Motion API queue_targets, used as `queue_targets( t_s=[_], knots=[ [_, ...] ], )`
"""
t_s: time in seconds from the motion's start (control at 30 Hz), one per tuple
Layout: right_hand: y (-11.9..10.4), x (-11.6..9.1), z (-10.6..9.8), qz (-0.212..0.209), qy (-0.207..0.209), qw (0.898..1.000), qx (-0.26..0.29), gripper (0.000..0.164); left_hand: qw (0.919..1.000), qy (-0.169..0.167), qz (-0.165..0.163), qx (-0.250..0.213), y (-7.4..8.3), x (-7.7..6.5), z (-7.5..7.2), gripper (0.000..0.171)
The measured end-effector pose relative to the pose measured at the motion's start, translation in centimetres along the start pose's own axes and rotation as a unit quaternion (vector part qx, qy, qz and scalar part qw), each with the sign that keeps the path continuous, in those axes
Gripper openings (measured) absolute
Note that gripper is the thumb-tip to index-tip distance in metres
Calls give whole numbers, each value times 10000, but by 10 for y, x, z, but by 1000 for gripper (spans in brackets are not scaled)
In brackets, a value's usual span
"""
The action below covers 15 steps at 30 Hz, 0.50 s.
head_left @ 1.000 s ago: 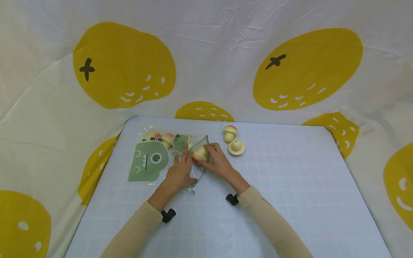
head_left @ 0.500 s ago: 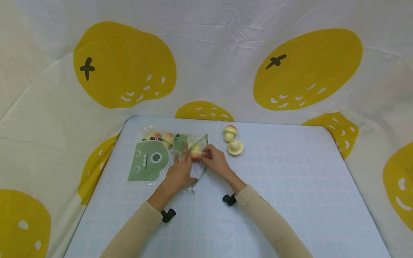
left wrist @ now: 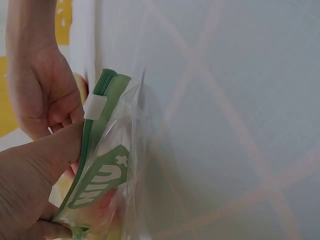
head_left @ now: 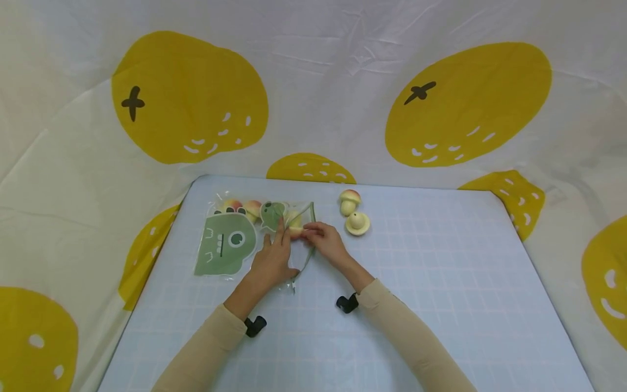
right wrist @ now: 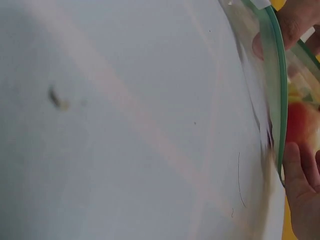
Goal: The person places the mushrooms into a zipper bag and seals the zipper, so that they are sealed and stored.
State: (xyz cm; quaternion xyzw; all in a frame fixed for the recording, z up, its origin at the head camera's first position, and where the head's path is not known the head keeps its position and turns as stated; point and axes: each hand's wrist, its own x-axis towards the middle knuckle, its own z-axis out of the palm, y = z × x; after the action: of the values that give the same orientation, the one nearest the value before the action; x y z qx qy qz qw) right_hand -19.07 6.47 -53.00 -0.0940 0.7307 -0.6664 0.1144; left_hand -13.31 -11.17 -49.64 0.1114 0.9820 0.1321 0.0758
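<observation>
A clear zip bag (head_left: 300,259) with a green dinosaur print lies on the table, its green-edged mouth facing right. My left hand (head_left: 271,260) holds the mouth apart, with the thumb (left wrist: 60,149) hooked on the zip edge near the white slider (left wrist: 95,107). Just inside the mouth is a toy mushroom (right wrist: 300,122) with a red-and-yellow cap. Fingers of my right hand (head_left: 327,242) touch that cap at the opening; in the right wrist view they lie fairly straight against it. Other mushrooms (head_left: 252,210) show through the bag's far side.
Two more toy mushrooms stand outside the bag: one upright mushroom (head_left: 349,202) and one upturned mushroom (head_left: 358,223), right of the bag mouth. The table (head_left: 441,283) has a pale blue checked cover. A white curtain (head_left: 323,98) with yellow fruit prints hangs behind it.
The mushroom that my right hand gripped at the bag mouth has gone left into the bag. My right hand has shifted slightly left; the left hand has hardly moved.
</observation>
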Motion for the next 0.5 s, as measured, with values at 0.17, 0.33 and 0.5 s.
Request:
queue_targets(
  t_s=[0.17,0.33,0.5],
  knots=[
    [0,2,2,206,-236,9987,402,28,10000,8,40,48,-2,0,0,117],
    [3,4,7,613,-605,9919,930,31,9999,21,105,-59,-1,-1,-3,119],
    [9,7,11,928,-827,9775,1702,36,9997,99,189,-107,0,-1,-3,118]
  ],
)
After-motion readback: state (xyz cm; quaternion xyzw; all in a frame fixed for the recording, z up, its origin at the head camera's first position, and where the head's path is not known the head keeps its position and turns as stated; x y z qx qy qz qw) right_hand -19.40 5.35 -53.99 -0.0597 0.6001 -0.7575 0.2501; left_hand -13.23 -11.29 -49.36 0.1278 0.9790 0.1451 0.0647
